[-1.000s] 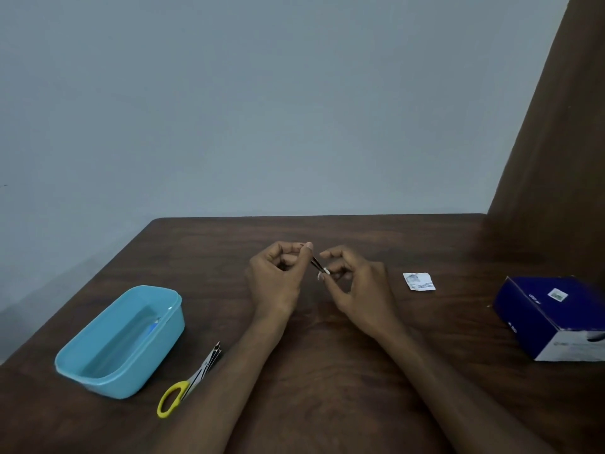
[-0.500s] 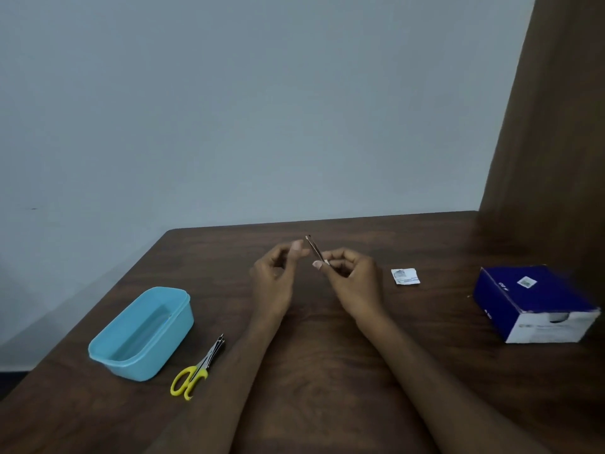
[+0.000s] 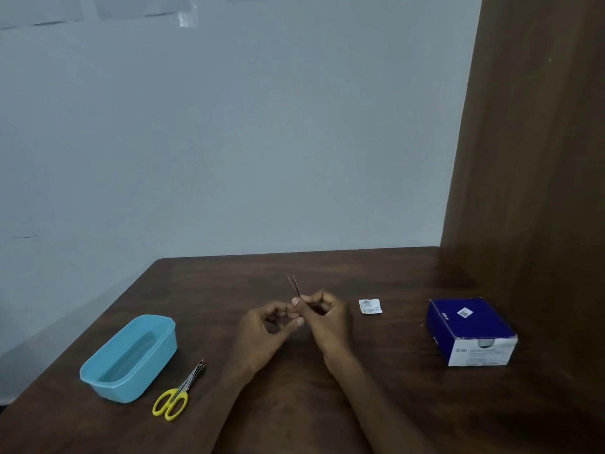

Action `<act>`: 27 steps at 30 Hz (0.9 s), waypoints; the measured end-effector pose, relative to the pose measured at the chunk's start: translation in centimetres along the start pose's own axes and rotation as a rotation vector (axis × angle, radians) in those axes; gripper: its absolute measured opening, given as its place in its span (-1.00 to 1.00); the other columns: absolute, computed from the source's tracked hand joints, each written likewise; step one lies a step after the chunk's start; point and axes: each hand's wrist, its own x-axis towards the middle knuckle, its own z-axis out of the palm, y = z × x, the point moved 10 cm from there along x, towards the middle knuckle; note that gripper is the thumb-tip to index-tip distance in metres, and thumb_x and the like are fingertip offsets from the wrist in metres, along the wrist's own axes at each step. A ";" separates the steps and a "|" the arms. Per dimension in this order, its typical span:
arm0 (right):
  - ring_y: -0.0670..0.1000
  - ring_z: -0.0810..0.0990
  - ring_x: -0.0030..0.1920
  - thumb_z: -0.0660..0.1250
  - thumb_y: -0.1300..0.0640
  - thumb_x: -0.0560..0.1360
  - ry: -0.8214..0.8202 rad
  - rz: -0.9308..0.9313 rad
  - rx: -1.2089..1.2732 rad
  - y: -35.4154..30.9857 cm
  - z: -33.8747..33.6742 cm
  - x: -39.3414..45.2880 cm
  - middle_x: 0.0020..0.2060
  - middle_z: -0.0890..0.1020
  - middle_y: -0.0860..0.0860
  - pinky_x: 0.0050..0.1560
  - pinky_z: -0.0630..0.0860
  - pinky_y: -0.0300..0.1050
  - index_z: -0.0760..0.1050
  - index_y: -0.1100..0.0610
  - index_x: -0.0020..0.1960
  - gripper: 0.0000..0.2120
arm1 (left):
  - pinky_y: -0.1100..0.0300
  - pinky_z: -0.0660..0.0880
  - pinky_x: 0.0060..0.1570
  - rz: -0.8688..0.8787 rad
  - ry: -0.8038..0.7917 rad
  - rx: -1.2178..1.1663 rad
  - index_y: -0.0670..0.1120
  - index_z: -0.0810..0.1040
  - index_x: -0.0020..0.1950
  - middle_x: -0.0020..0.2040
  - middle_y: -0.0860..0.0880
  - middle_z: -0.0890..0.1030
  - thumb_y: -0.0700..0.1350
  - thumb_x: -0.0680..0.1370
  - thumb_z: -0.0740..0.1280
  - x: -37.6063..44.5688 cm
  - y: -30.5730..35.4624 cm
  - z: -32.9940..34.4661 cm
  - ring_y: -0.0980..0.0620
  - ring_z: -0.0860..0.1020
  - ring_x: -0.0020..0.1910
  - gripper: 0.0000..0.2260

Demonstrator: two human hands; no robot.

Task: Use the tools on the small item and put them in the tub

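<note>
Tweezers (image 3: 294, 285) are the main thing, but going big to small: the dark wooden table (image 3: 376, 276) fills the lower half of the view, with a pale blue-grey wall behind it and a brown wooden panel rising along its right side.

I'll use the light blue tub (image 3: 129, 358) as the reference point, since it's the biggest thing on the table. It sits near the table's left edge, and I can't tell if there's anything in it. Way off to the right of the tub, over by the wooden panel, is a dark blue box (image 3: 471, 330) with a white front face and a small label on top.

Between tub and box are the hands. The left hand (image 3: 262, 335) is to the right of the tub, fingers curled with thumb and fingertips close together, but I can't tell if anything's in them. The right hand (image 3: 327, 319) is just beside it on the far side, touching or nearly touching it, pinching the tweezers between thumb and forefinger. The thin tips point up and away, slightly apart, above the table.

Just right of the tub lie yellow-handled scissors (image 3: 178, 391), blades closed and pointing away. Smallest is a white sachet (image 3: 370, 306), flat on the table between the right hand and the box.
</note>
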 end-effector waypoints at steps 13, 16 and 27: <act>0.03 0.76 -0.13 0.62 0.30 0.43 0.093 0.041 -0.066 -1.3 0.2 -3.8 -0.24 0.77 0.14 0.03 0.63 0.06 0.51 0.02 -0.39 -0.62 | 0.12 0.54 -0.27 -0.055 -0.018 0.110 0.06 0.69 -0.21 -0.31 0.18 0.70 0.18 0.59 0.49 -0.5 -0.8 0.1 0.19 0.68 -0.27 -0.74; -0.05 0.71 -0.21 0.63 0.25 0.43 0.124 0.044 -0.104 -2.2 -0.5 -6.3 -0.29 0.76 0.11 -0.05 0.61 -0.03 0.59 0.15 -0.32 -0.74 | 0.25 0.53 -0.24 -0.037 -0.080 0.125 0.09 0.73 -0.17 -0.26 0.25 0.72 0.12 0.56 0.54 -1.8 0.6 -0.5 0.28 0.69 -0.22 -0.83; -0.04 0.72 -0.18 0.60 0.31 0.46 -0.044 0.060 -0.038 -2.2 0.0 -13.0 -0.22 0.77 0.08 -0.04 0.63 -0.17 0.69 0.22 -0.09 -0.89 | 0.21 0.65 -0.09 -0.180 0.017 0.053 0.06 0.79 -0.10 -0.21 0.23 0.76 0.02 0.54 0.57 -10.3 -0.3 -5.2 0.30 0.70 -0.18 -0.94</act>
